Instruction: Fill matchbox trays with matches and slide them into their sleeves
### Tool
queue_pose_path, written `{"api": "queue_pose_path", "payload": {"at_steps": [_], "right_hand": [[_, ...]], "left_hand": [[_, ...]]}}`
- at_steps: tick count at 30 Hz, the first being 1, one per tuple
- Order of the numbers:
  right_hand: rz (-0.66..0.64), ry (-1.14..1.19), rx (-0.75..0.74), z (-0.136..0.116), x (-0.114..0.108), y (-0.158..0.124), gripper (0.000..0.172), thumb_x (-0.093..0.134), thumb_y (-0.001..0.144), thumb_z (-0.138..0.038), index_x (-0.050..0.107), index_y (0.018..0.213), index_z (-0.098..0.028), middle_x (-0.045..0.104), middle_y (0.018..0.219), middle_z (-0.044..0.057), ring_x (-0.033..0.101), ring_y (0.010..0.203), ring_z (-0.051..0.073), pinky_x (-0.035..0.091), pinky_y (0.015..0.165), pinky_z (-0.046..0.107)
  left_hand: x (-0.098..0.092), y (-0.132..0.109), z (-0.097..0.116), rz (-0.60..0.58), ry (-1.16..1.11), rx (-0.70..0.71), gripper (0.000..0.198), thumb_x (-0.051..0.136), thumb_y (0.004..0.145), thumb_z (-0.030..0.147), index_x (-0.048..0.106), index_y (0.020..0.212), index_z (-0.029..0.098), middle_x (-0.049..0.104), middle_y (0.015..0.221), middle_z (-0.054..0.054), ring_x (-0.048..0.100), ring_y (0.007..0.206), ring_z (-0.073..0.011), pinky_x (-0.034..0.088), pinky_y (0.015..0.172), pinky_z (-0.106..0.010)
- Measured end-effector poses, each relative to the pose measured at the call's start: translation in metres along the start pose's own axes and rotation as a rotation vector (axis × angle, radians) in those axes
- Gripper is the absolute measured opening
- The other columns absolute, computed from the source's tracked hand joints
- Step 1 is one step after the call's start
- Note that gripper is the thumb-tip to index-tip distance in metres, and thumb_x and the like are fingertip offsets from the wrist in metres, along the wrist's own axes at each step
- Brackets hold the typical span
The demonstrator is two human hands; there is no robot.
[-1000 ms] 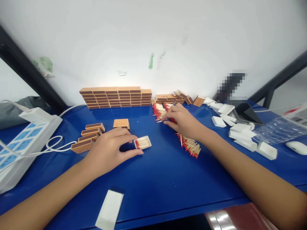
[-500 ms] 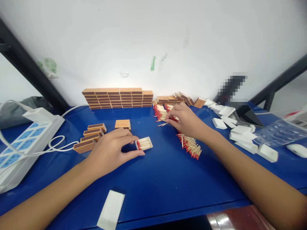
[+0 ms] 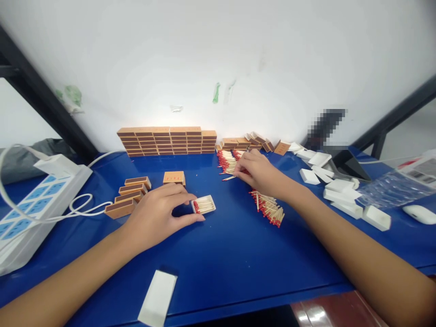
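Observation:
My left hand point(image 3: 163, 209) rests on the table with thumb and fingertips around the left end of a small white matchbox tray point(image 3: 214, 208). Inside it lie several matches point(image 3: 204, 204), red heads to the left. My right hand point(image 3: 260, 171) is over a heap of loose matches point(image 3: 225, 161), its thumb and fingers pinched together at the heap's near edge. The matches in this pinch are mostly hidden by the fingers. One match point(image 3: 229, 178) lies just left of the fingertips. A second spread of matches point(image 3: 269, 209) is below the right wrist.
Stacked matchboxes point(image 3: 166, 141) line the wall. More boxes point(image 3: 136, 190) and one single box point(image 3: 174, 177) lie near my left hand. White trays point(image 3: 344, 193) are scattered right; another white piece point(image 3: 157, 297) is near the front edge. A power strip point(image 3: 37, 195) with cables stands left.
My right hand has shifted slightly down and left at the match heap. The left hand and the tray look almost unmoved.

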State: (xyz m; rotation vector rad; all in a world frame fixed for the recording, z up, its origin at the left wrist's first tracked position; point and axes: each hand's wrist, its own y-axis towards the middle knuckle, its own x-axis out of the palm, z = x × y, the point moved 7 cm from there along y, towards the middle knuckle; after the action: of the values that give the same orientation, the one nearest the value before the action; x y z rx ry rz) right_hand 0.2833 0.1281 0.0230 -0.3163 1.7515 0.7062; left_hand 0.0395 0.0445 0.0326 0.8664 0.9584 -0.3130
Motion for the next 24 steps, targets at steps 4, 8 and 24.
{"api": "queue_pose_path", "payload": {"at_steps": [4, 8, 24], "right_hand": [[-0.001, 0.016, -0.054, -0.0008, 0.0007, -0.0009, 0.024, 0.050, 0.109, -0.031, 0.063, 0.091, -0.021, 0.066, 0.102, 0.013, 0.050, 0.092, 0.026, 0.037, 0.084, 0.040], [-0.017, 0.019, -0.068, 0.0010, 0.0048, -0.0004, 0.022, 0.053, 0.108, -0.031, 0.067, 0.094, -0.021, 0.068, 0.104, 0.012, 0.052, 0.096, 0.027, 0.038, 0.086, 0.041], [-0.029, 0.115, -0.102, -0.0041, 0.0093, -0.0013, 0.015, 0.059, 0.103, -0.026, 0.065, 0.089, -0.021, 0.069, 0.100, 0.012, 0.055, 0.096, 0.026, 0.043, 0.090, 0.043]], "left_hand": [[0.0007, -0.0004, -0.0007, -0.006, -0.005, -0.007, 0.033, 0.084, 0.089, 0.046, 0.080, 0.107, 0.019, 0.074, 0.092, -0.003, 0.073, 0.088, -0.0213, 0.058, 0.080, -0.034], [-0.0002, -0.0004, 0.0008, -0.003, -0.008, -0.002, 0.032, 0.085, 0.089, 0.045, 0.080, 0.106, 0.019, 0.074, 0.092, -0.004, 0.073, 0.089, -0.0219, 0.058, 0.083, -0.034], [0.0009, -0.0004, -0.0006, -0.009, -0.014, -0.009, 0.032, 0.085, 0.089, 0.045, 0.080, 0.107, 0.019, 0.074, 0.093, -0.004, 0.073, 0.089, -0.0217, 0.058, 0.081, -0.033]]}}
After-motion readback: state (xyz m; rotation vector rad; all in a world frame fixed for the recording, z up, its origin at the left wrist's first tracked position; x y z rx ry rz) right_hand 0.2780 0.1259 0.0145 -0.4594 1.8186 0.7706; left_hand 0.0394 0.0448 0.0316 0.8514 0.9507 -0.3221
